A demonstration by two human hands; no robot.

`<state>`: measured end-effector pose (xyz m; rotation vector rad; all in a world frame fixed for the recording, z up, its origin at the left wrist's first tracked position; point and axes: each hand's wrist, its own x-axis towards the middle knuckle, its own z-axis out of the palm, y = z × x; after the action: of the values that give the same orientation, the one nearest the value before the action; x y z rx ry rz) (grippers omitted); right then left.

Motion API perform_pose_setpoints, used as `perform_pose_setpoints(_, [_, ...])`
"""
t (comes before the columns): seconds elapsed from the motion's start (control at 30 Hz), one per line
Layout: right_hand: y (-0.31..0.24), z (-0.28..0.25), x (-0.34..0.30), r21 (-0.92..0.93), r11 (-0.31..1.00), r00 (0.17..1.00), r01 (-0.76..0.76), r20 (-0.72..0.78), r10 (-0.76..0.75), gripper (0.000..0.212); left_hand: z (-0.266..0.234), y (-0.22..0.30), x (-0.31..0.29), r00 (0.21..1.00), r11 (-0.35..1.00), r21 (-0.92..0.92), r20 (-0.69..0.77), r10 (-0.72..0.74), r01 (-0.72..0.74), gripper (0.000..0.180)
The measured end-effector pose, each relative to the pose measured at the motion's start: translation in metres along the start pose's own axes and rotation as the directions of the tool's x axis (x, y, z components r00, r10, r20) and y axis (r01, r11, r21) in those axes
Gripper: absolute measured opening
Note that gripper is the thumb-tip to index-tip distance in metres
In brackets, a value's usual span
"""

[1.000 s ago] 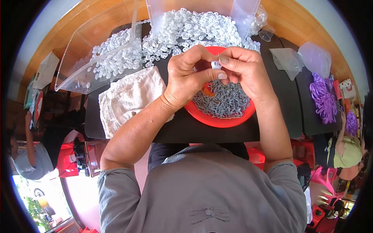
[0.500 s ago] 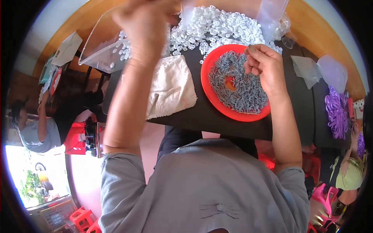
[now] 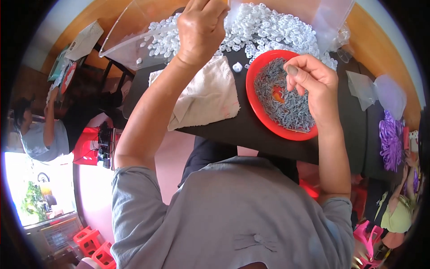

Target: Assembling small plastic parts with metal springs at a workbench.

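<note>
My left hand (image 3: 201, 33) is raised at the top of the view, over the near side of a heap of small white plastic pieces (image 3: 273, 29). Its fingers are curled closed, and whatever lies between them is hidden. My right hand (image 3: 316, 83) hovers above the right side of a red plate (image 3: 255, 110). Thumb and fingertips are pinched together there; anything held is too small to make out. Many small grey-blue pieces (image 3: 286, 110) cover the plate, with its bottom showing in the middle. One white piece (image 3: 237, 67) lies apart, left of the plate.
A folded off-white cloth (image 3: 208, 98) lies on the dark table (image 3: 242, 130) under my left forearm. Clear plastic bins (image 3: 121, 56) stand behind. Plastic bags (image 3: 387, 96) and purple ribbon (image 3: 390, 139) are at right. Other people (image 3: 42, 139) sit at left and right.
My left hand has come toward the right and slightly nearer, its fingers now sharper. The right hand stays pinched over the plate. The whole view has shifted a little.
</note>
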<state>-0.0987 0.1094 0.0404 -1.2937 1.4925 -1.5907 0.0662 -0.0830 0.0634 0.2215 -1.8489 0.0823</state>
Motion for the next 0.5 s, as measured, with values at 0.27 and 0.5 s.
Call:
perform_pose_setpoints(0.27, [-0.083, 0.011, -0.044, -0.217, 0.876, 0.858, 0.431, 0.4, -0.323, 0.006, 0.014, 0.001, -0.036, 0.986, 0.997, -0.071, 0.167, 0.0, 0.012, 0.01])
perform_pose_setpoints(0.5, [-0.193, 0.029, -0.088, -0.443, 0.706, 0.711, 0.552, 0.693, -0.12, 0.025, 0.071, -0.002, -0.075, 0.765, 0.967, -0.006, 0.613, -0.199, 0.256, 0.026])
